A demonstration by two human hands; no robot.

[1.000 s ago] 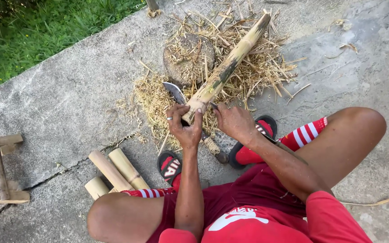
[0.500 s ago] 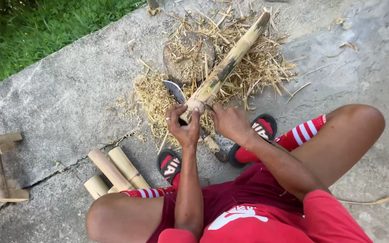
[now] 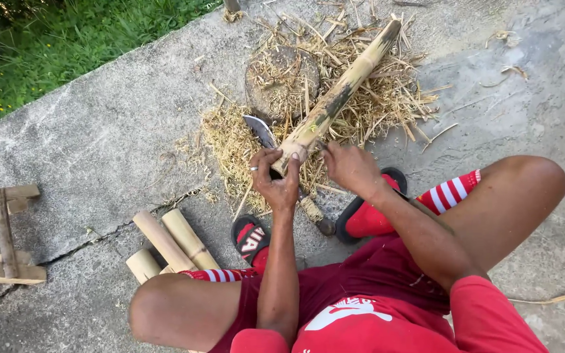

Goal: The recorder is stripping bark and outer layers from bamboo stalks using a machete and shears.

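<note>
Left hand (image 3: 279, 180) is clamped on the bamboo pole's (image 3: 341, 95) near end beside the knife (image 3: 259, 131), right hand (image 3: 351, 167) grips the pole's end alongside, bare concrete (image 3: 119, 137) lies to the left.

Bare concrete (image 3: 119, 137) left open; shavings (image 3: 367, 104), stump (image 3: 282, 82) crowd front.

The bamboo pole (image 3: 338, 98) lies on the shavings (image 3: 243, 144), the knife (image 3: 261, 133) left of it, cut bamboo pieces (image 3: 171, 242) nearer the person.
</note>
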